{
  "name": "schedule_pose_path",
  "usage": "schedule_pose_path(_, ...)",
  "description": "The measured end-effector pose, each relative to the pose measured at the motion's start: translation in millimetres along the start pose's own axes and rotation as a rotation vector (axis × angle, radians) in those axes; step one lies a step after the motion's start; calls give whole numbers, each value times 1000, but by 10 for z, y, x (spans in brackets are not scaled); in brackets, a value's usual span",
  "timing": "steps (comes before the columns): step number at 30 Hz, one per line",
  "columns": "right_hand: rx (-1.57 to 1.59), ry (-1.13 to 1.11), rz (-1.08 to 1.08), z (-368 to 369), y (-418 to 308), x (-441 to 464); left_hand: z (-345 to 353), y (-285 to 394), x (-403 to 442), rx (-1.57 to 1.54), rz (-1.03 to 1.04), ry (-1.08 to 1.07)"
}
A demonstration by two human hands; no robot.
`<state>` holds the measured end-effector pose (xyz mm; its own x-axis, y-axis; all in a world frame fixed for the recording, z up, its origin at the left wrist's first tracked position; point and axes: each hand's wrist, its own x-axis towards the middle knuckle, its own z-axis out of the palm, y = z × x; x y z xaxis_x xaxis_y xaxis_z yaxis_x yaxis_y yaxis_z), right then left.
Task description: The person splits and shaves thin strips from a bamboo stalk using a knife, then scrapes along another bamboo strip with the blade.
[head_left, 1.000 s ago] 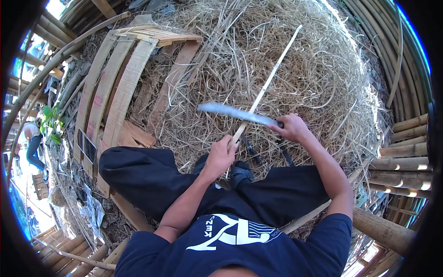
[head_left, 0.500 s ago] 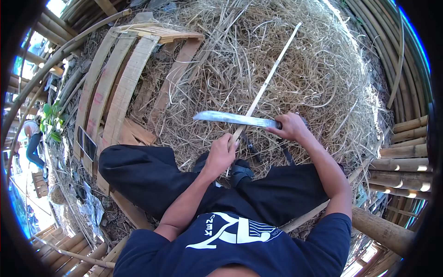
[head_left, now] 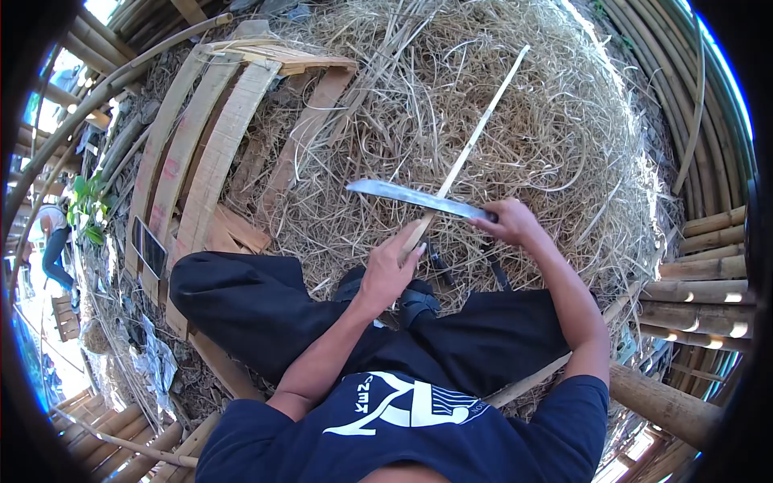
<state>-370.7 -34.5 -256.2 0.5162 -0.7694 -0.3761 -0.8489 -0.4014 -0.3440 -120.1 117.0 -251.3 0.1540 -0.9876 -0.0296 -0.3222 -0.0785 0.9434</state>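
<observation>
A long pale bamboo strip [head_left: 475,135] slants up and right over the straw, its lower end in my left hand [head_left: 390,270], whose fingers close round it. My right hand [head_left: 513,223] is wrapped round the dark handle of a large knife [head_left: 411,197]. The blade lies across the strip just above my left hand, its tip pointing left. Below the strip, my dark footwear [head_left: 419,304] shows between my bent legs.
Shavings and straw [head_left: 564,153] cover the ground ahead. A wooden slatted pallet [head_left: 213,153] stands left, with a flat dark-screened device [head_left: 149,248] on it. Bamboo poles [head_left: 700,290] line the right. Another person [head_left: 55,245] is at the far left.
The knife blade has shifted slightly along the strip, and its tip has moved a little right. My left fingers have stretched further along the strip. The strip's far end has dipped slightly.
</observation>
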Motion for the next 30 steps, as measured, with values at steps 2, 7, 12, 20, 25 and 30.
schedule_pose_path(2, -98, 19, 49, -105, 185, 16, -11, -33, -25, 84, -68, -130)
schedule_pose_path(7, 126, 100, 360, -217, 523, 60, 17, -16, -37, 177, 19, -82)
schedule_pose_path(12, -52, 34, 30, -59, -61, -40, -9, 5, -26, 167, -66, -125)
schedule_pose_path(20, 30, 154, 443, -345, 589, 132, 7, -20, -66, 156, -39, -137)
schedule_pose_path(25, 103, 50, 324, -273, 104, 36, 39, -21, -46, 159, -30, -127)
schedule_pose_path(30, -149, -123, 17, -135, 1, 88, 4, -12, -73, 216, -12, -130)
